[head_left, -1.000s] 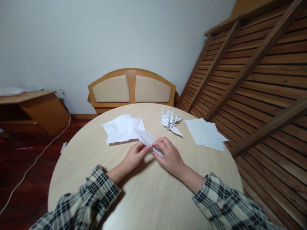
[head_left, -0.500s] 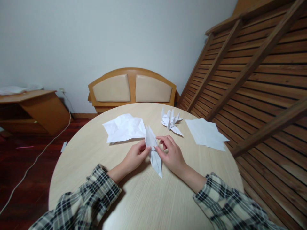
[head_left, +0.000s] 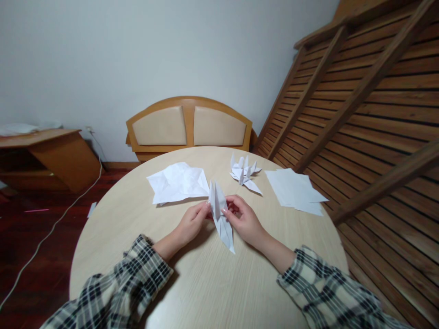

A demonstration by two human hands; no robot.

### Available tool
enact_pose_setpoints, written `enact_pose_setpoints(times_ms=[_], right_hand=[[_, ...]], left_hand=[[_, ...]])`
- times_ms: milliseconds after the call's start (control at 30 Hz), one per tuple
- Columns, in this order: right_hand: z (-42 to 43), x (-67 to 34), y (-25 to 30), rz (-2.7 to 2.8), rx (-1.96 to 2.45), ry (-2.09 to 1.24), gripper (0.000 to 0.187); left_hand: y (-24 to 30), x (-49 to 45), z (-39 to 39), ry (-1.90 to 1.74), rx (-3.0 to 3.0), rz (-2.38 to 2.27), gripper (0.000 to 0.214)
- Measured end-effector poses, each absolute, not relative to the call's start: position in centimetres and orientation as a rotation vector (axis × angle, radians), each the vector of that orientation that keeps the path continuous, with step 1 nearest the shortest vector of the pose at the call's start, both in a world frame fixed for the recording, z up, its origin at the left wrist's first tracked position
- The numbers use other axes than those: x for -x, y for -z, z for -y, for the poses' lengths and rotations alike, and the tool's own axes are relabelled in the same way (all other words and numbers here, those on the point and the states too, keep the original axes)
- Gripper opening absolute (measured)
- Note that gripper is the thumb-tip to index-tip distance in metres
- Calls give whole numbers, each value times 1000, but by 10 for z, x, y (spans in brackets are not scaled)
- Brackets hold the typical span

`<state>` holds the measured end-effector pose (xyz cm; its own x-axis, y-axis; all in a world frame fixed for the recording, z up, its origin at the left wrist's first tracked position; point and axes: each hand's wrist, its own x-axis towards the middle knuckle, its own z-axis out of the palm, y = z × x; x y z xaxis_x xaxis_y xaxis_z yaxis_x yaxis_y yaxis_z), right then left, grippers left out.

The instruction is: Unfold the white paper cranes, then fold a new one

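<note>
Between my hands is a folded white paper [head_left: 222, 228], long and narrow with pointed ends, tilted over the round table. My left hand [head_left: 192, 222] pinches its left edge between thumb and fingers. On the opposite edge, my right hand [head_left: 244, 220] has its thumb on the front face, with the fingers curled behind and partly hidden. The upper part shows two points with a fold between them. Just beyond, to the right, sits a small cluster of folded white paper cranes [head_left: 244, 172].
Creased white sheets [head_left: 180, 183] lie at the left back of the round table [head_left: 206, 292]. Flat white sheets [head_left: 293, 189] are stacked at the right. A slatted wooden frame [head_left: 373, 105] leans on the right, and a headboard [head_left: 188, 123] stands behind.
The upper part of the folded paper has opened a little into two points. My left thumb has slid up to the left edge, and my right fingers have curled further behind the paper.
</note>
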<state>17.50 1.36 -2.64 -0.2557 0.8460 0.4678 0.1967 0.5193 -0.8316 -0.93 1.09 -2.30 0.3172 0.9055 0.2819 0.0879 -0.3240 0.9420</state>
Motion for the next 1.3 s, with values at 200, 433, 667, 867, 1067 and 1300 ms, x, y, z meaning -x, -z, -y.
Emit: enact_pose_setpoints(times_ms=[200,433,667,867,1067,1300], right_hand=[[-14,-172,32,1647,840,-892,15],[-10,-176,23,1791,819,-789,13],[-7,-183,17,1914,815,-797,34],[-10,-178,22,1894,960,-733,11],[-13,-178,29,1891,997,-557,11],[-7,-174,17,1931,962,-495,9]], left_hand=[[24,9,-13,-1102,-1667,-867,31],[27,12,-16,-1213,-1664,-998,22],[34,12,-22,-1296,-1423,-992,24],[30,10,-21,-1292,-1288,-948,25],[31,10,-22,-1259,-1354,-950,22],[20,8,-13,-1310,-1677,-1110,28]])
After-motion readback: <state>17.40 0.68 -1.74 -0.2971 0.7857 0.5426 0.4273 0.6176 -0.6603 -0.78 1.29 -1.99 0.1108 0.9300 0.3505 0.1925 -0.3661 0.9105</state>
